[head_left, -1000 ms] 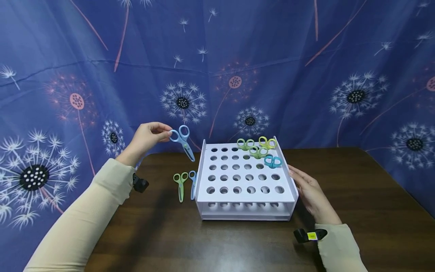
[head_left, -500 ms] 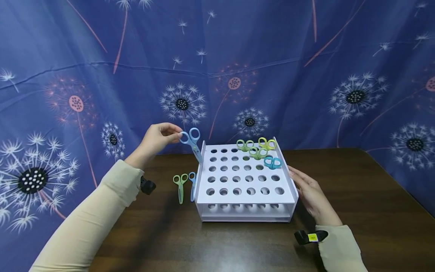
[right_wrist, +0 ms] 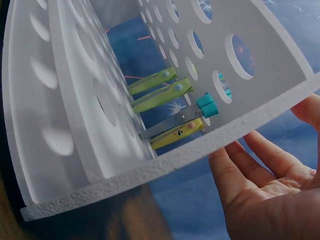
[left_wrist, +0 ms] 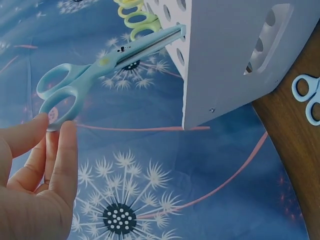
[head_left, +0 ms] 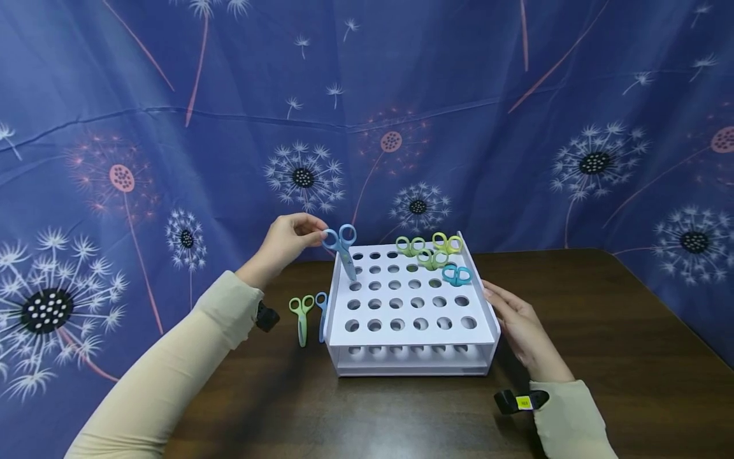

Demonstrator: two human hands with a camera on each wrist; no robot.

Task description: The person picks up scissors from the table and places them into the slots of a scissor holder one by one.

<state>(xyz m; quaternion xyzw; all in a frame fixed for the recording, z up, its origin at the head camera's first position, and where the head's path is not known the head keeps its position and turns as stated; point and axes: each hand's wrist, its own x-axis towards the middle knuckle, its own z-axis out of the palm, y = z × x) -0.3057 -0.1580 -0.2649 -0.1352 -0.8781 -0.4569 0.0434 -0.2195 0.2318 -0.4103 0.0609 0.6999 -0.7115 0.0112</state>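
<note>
Pinching blue scissors (left_wrist: 102, 64), left hand (head_left: 285, 244), right hand (head_left: 526, 333) spread, blades (right_wrist: 165, 96) inside rack (head_left: 401, 338), right wrist view only

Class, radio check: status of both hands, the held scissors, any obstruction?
Left hand pinching blue scissors, blades down. Right hand at right side of white rack. Blade tip near leftmost holes; no blockage seen.
</note>
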